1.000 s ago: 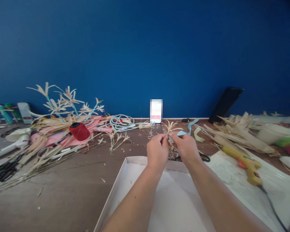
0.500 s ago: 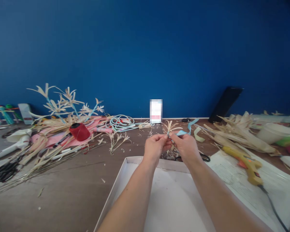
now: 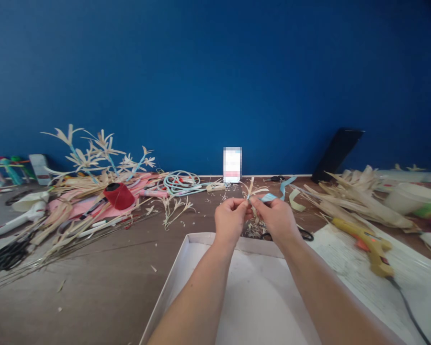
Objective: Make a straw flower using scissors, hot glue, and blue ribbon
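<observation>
Both my hands meet above the far edge of a white shallow box (image 3: 187,261). My left hand (image 3: 230,221) pinches the base of a small pale straw flower (image 3: 253,188) whose thin petals stick up between my fingers. My right hand (image 3: 276,218) is closed on a light blue tape strip (image 3: 277,193) that runs from the flower's stem up and to the right. The stem itself is hidden behind my fingers. Black scissors (image 3: 303,234) lie just beyond my right hand.
A yellow glue gun (image 3: 368,244) rests on printed paper at the right, beside dried husks (image 3: 348,199). At the left lie finished straw flowers on blue stems (image 3: 93,153), a red spool (image 3: 119,195), a coiled cable (image 3: 177,182) and scattered straw. A blue wall stands behind.
My left hand has turned and shifted slightly, its fingers now pinching nearer the flower's base. My right hand has hardly moved.
</observation>
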Action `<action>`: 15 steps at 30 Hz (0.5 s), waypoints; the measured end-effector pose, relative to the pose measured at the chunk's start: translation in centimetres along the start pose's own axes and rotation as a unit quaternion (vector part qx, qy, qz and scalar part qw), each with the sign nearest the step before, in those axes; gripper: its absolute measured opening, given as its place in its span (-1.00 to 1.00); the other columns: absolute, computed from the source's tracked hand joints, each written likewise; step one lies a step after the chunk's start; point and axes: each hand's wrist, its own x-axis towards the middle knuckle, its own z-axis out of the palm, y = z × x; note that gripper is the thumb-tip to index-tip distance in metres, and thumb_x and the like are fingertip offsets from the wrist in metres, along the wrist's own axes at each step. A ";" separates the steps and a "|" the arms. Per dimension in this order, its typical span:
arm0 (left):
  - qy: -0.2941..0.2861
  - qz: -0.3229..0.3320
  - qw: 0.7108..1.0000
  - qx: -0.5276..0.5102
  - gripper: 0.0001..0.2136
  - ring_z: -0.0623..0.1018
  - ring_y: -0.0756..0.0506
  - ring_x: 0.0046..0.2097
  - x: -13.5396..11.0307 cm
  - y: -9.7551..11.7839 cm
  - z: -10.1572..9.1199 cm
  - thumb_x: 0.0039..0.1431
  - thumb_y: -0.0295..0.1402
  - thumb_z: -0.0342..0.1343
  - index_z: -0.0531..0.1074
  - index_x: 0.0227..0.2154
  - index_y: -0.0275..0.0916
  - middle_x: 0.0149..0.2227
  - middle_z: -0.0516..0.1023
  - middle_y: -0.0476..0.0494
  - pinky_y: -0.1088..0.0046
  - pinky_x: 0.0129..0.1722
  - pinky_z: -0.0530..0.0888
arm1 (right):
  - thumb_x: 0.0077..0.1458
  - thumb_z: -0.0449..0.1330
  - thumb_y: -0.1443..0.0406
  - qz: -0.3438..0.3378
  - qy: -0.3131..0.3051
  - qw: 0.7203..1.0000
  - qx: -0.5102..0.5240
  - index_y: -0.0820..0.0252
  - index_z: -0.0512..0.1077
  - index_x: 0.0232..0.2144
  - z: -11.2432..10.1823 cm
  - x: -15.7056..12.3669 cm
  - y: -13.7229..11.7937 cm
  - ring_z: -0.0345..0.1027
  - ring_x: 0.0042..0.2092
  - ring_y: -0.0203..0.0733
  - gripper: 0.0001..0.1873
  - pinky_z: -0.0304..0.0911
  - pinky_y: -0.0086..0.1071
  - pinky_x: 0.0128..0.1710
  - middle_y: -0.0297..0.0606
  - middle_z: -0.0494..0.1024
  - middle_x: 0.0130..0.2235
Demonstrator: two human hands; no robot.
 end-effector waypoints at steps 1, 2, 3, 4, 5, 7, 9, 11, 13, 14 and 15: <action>0.004 0.005 1.000 0.013 -0.86 0.48 0.02 -0.48 0.0 0.0 0.0 -0.12 -0.35 0.19 0.45 -0.50 -0.33 -0.56 0.47 -0.04 0.46 -0.40 0.48 | -0.13 0.16 0.04 0.000 0.000 1.000 -0.001 0.25 0.52 -0.41 0.0 0.0 -0.1 0.20 -0.55 -0.26 -0.61 0.10 -0.40 -0.51 -0.34 0.39 -0.64; 0.009 0.012 0.999 0.030 -0.87 0.48 0.02 -0.47 -0.1 0.0 0.0 -0.11 -0.34 0.18 0.45 -0.50 -0.32 -0.56 0.47 -0.04 0.47 -0.41 0.47 | -0.13 0.16 0.05 0.000 0.001 1.000 -0.001 0.25 0.52 -0.40 0.0 -0.1 -0.2 0.19 -0.55 -0.26 -0.61 0.09 -0.39 -0.51 -0.34 0.38 -0.65; 0.014 0.021 0.998 0.051 -0.87 0.48 0.01 -0.47 -0.1 0.0 0.0 -0.10 -0.33 0.16 0.46 -0.50 -0.31 -0.55 0.48 -0.04 0.48 -0.42 0.46 | -0.13 0.16 0.05 0.001 0.001 1.000 0.000 0.25 0.53 -0.40 0.0 -0.1 -0.3 0.19 -0.54 -0.26 -0.61 0.09 -0.39 -0.52 -0.34 0.38 -0.65; 0.020 0.031 0.996 0.075 -0.87 0.48 0.01 -0.47 -0.2 0.0 0.0 -0.08 -0.32 0.15 0.46 -0.50 -0.30 -0.54 0.49 -0.04 0.49 -0.44 0.45 | -0.13 0.16 0.05 0.001 0.001 1.000 0.000 0.25 0.53 -0.41 0.0 -0.1 -0.4 0.19 -0.54 -0.26 -0.61 0.09 -0.39 -0.52 -0.34 0.38 -0.65; 0.027 0.042 0.994 0.102 -0.86 0.47 0.01 -0.47 -0.2 -0.1 0.0 -0.06 -0.31 0.13 0.46 -0.49 -0.29 -0.53 0.49 -0.05 0.50 -0.45 0.44 | -0.13 0.16 0.06 0.003 0.002 1.000 0.000 0.25 0.53 -0.41 0.0 -0.2 -0.4 0.19 -0.55 -0.26 -0.62 0.09 -0.39 -0.52 -0.34 0.38 -0.65; 0.041 0.072 0.983 0.165 -0.85 0.47 0.00 -0.46 -0.3 -0.2 -0.1 -0.02 -0.30 0.09 0.46 -0.48 -0.27 -0.51 0.50 -0.05 0.51 -0.46 0.41 | -0.13 0.17 0.08 0.004 0.005 1.000 -0.001 0.25 0.53 -0.42 0.1 -0.3 -0.5 0.18 -0.55 -0.25 -0.65 0.08 -0.39 -0.53 -0.35 0.38 -0.66; 0.057 0.117 0.962 0.239 -0.85 0.46 0.00 -0.43 -0.4 -0.3 -0.3 0.02 -0.30 0.05 0.47 -0.46 -0.24 -0.49 0.51 -0.05 0.51 -0.42 0.39 | -0.12 0.17 0.10 0.003 0.003 1.000 -0.004 0.24 0.53 -0.42 0.2 -0.3 -0.6 0.18 -0.56 -0.25 -0.67 0.08 -0.39 -0.53 -0.35 0.37 -0.67; 0.075 0.173 0.931 0.312 -0.85 0.46 -0.01 -0.39 -0.6 -0.4 -0.4 0.06 -0.32 0.02 0.47 -0.45 -0.21 -0.45 0.52 -0.05 0.50 -0.36 0.37 | -0.11 0.17 0.12 -0.003 -0.002 1.000 -0.010 0.24 0.53 -0.41 0.3 -0.4 -0.6 0.19 -0.55 -0.25 -0.69 0.08 -0.39 -0.52 -0.35 0.39 -0.65; 0.090 0.219 0.899 0.369 -0.85 0.46 -0.01 -0.35 -0.9 -0.3 -0.4 0.08 -0.34 0.00 0.46 -0.43 -0.20 -0.41 0.52 -0.05 0.49 -0.31 0.35 | -0.10 0.17 0.13 -0.008 -0.003 1.000 -0.014 0.23 0.53 -0.40 0.3 -0.4 -0.7 0.19 -0.54 -0.25 -0.69 0.08 -0.39 -0.52 -0.34 0.40 -0.63; 0.095 0.237 0.885 0.390 -0.85 0.46 -0.01 -0.34 -1.0 -0.3 -0.4 0.09 -0.35 -0.01 0.46 -0.41 -0.20 -0.40 0.51 -0.06 0.49 -0.29 0.34 | -0.10 0.18 0.13 -0.010 0.000 1.000 -0.013 0.23 0.53 -0.40 0.3 -0.5 -0.8 0.19 -0.54 -0.25 -0.69 0.08 -0.39 -0.52 -0.33 0.40 -0.63; 0.101 0.252 0.872 0.407 -0.85 0.45 -0.02 -0.33 -1.1 -0.3 -0.3 0.11 -0.35 -0.02 0.46 -0.40 -0.21 -0.39 0.51 -0.07 0.49 -0.29 0.33 | -0.10 0.18 0.12 -0.011 0.002 1.000 -0.008 0.23 0.53 -0.40 0.3 -0.5 -0.9 0.19 -0.54 -0.25 -0.69 0.08 -0.40 -0.52 -0.33 0.40 -0.63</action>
